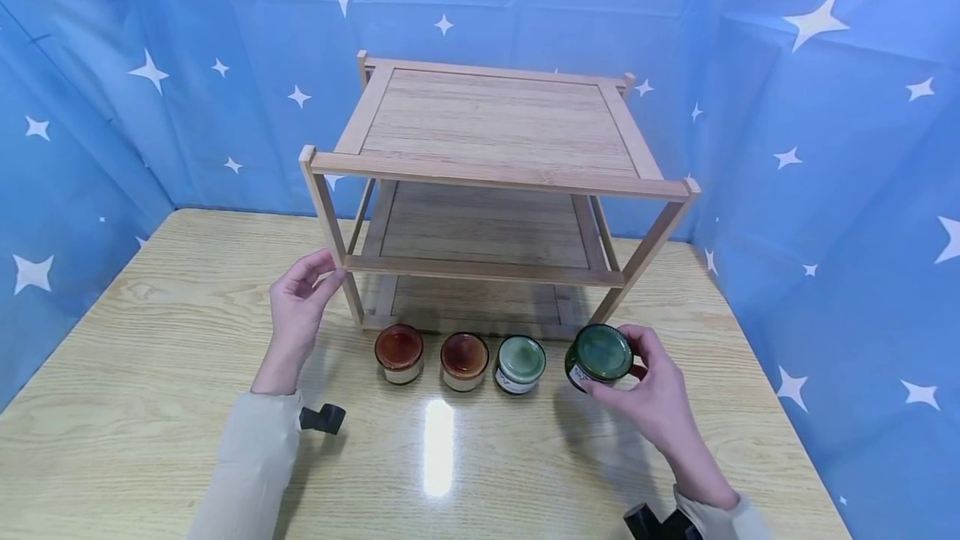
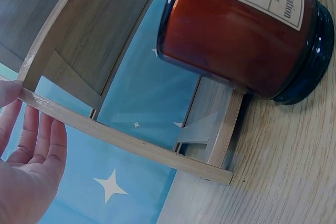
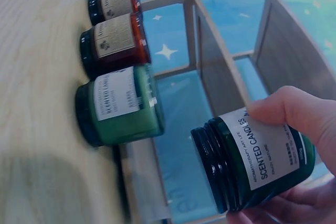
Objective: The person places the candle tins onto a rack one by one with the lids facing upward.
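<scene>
My right hand [image 1: 656, 394] grips a dark green scented candle jar [image 3: 262, 161], thumb across its white label and fingers round the far side. The jar is raised off the table near the shelf's right front leg, its black lid facing down. My left hand [image 1: 300, 298] pinches the left front post of a wooden shelf [image 1: 495, 272] between thumb and fingers, at the middle tier. A lighter green candle jar [image 1: 521, 363] and two amber candle jars, one in the middle [image 1: 464, 361] and one at left [image 1: 399, 352], stand in a row, lids down, before the shelf.
A pale wood-grain table [image 1: 187, 340] carries everything. Blue curtains [image 1: 247, 40] with white stars hang behind and on both sides. The shelf's top board [image 1: 495, 119] and lower tiers sit close behind the jars, with its front bottom rail [image 1: 480, 327] right beside them.
</scene>
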Tool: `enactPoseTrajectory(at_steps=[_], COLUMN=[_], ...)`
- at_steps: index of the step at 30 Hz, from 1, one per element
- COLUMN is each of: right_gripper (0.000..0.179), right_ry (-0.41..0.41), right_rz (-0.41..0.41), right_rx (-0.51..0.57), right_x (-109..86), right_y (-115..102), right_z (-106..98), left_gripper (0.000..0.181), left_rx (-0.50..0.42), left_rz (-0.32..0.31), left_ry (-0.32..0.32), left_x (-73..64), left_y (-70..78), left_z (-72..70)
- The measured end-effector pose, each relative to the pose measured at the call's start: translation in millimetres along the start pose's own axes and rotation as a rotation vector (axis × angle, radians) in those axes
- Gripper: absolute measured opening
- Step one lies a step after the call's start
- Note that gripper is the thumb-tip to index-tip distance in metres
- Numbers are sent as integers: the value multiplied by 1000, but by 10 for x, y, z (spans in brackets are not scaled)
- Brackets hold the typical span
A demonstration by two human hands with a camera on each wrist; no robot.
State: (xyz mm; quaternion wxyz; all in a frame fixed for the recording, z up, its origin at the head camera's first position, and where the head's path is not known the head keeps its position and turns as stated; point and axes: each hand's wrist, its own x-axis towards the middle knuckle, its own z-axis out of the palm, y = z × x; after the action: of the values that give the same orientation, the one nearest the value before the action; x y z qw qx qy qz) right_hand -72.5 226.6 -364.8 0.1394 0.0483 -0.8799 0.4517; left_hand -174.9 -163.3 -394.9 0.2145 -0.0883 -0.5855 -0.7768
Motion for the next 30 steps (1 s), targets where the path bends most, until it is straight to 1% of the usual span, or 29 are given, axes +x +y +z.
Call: enactPoseTrajectory(at_steps=[6,20,24,30], right_gripper=[63,66,67,66], right_ry=[-18,-9,-3,14], right_rz=[-20,-104,-124,-143], right_rx=[-17,-41,-31,1], right_x=[46,189,226,280], right_y=[-111,-375,-442,-561], right_z=[-83,-264,-290,-326], left_gripper=[39,39,38,37], left_rx=[-22,-2,-18,-8], left_rz=[-1,1,-14,-23], left_ry=[-1,1,8,9], left_x=[3,5,4,1], left_y=[2,-3,7,14], left_z=[3,2,2,7])
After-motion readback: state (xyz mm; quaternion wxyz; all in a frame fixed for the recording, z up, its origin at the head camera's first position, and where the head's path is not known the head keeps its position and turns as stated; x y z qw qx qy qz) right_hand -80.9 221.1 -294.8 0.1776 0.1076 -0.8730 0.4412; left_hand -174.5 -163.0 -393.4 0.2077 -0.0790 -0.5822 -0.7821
